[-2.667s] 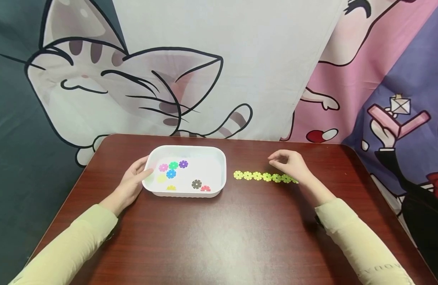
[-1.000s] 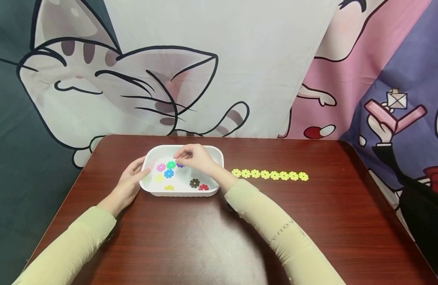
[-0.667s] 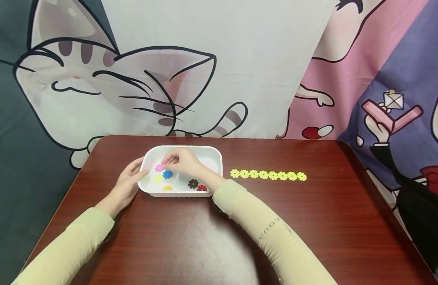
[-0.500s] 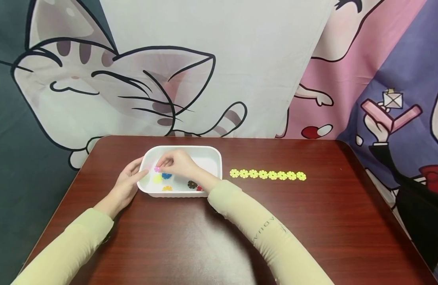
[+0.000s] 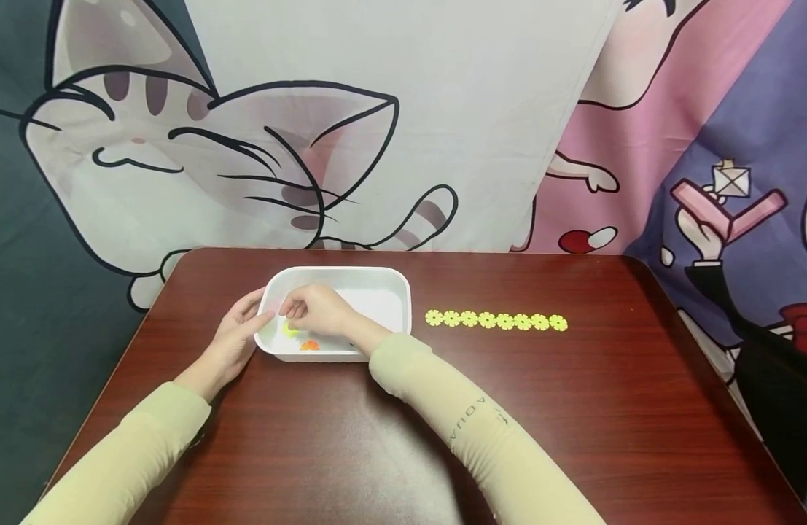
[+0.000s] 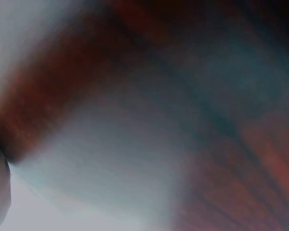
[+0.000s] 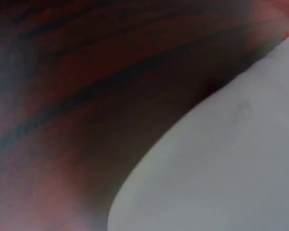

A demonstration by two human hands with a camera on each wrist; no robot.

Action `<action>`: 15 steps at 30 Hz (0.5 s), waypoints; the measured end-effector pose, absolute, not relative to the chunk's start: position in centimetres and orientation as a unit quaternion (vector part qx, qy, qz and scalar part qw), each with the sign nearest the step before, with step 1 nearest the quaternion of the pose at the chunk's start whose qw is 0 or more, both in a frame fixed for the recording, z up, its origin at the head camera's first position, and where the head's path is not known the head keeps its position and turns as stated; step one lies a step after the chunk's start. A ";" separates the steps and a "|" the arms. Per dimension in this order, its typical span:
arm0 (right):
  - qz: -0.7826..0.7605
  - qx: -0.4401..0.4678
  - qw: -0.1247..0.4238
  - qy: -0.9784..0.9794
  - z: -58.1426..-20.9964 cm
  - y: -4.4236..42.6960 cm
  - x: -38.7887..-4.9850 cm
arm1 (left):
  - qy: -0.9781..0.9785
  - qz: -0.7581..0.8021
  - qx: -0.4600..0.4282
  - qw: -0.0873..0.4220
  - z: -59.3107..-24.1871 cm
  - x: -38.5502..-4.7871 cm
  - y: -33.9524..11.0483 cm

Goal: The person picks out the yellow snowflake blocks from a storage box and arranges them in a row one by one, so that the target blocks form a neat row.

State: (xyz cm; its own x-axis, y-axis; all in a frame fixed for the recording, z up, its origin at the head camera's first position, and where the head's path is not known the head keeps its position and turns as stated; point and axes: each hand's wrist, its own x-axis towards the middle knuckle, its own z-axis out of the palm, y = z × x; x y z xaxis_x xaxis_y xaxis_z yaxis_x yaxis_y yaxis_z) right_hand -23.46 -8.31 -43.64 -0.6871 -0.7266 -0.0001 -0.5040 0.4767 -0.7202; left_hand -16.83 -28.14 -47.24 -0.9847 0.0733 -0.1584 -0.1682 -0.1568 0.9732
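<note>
A white plastic tray (image 5: 382, 297) stands on the table. My left hand (image 5: 231, 344) grips its left end, with the thumb over the rim and the fingers outside. My right hand (image 5: 323, 310) reaches into the tray with bent fingers, close above a yellow flower-shaped disc (image 5: 289, 329). Whether the fingertips pinch that disc is hidden. An orange flower-shaped disc (image 5: 309, 345) shows by the tray's front wall; the hand and forearm cover other parts of the tray. Right of it lies a straight row of yellow-green flower-shaped discs (image 5: 487, 321). Both wrist views are blurred.
The brown wooden table (image 5: 298, 445) has a rounded far edge against a cartoon-printed cloth (image 5: 495, 109). My right sleeve (image 5: 469, 430) crosses the table in front of the tray's right half.
My right hand has come from the row of discs into the tray and then moved left, past the green and pink discs towards the yellow one. The left hand keeps its grip.
</note>
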 end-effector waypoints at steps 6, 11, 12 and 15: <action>-0.347 -0.370 0.162 0.847 -44.3 -8.4 -23.5 | 0.646 0.758 -0.038 0.080 -47.2 -16.8 -28.1; -0.339 -0.376 0.158 0.848 -44.9 -8.4 -23.7 | 0.645 0.759 -0.035 0.079 -47.3 -16.8 -28.1; -0.336 -0.376 0.156 0.849 -45.0 -8.4 -23.8 | 0.644 0.760 -0.034 0.079 -47.3 -16.8 -28.1; -0.327 -0.379 0.151 0.852 -45.2 -8.4 -24.0 | 0.642 0.762 -0.032 0.078 -47.4 -16.8 -28.2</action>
